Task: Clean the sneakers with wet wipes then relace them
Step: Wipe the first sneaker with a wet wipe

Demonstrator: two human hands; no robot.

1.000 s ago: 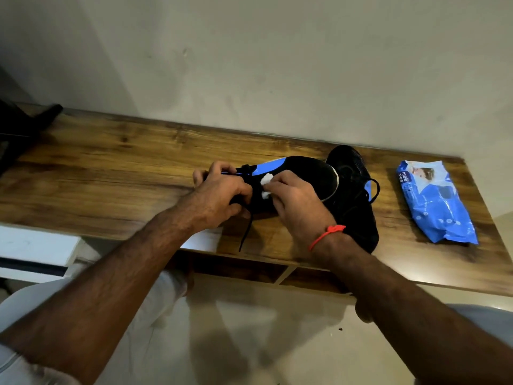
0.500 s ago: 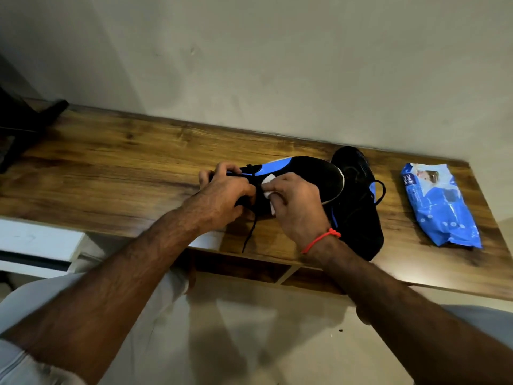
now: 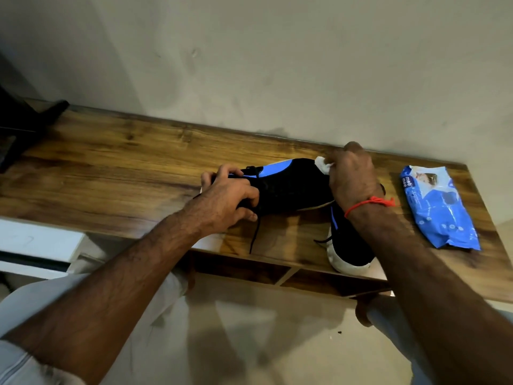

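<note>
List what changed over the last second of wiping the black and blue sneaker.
The right hand slid the white wet wipe from mid-shoe along the black and blue sneaker to its far end. Unchanged: the left hand grips the laced end; the second sneaker and blue wipes pack lie put.

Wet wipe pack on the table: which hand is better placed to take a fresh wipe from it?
Probably the right hand: the pack lies just beside it; the left hand grips the sneaker.

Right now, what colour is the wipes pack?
Blue with white print, seen in the head view: the wipes pack.
</note>
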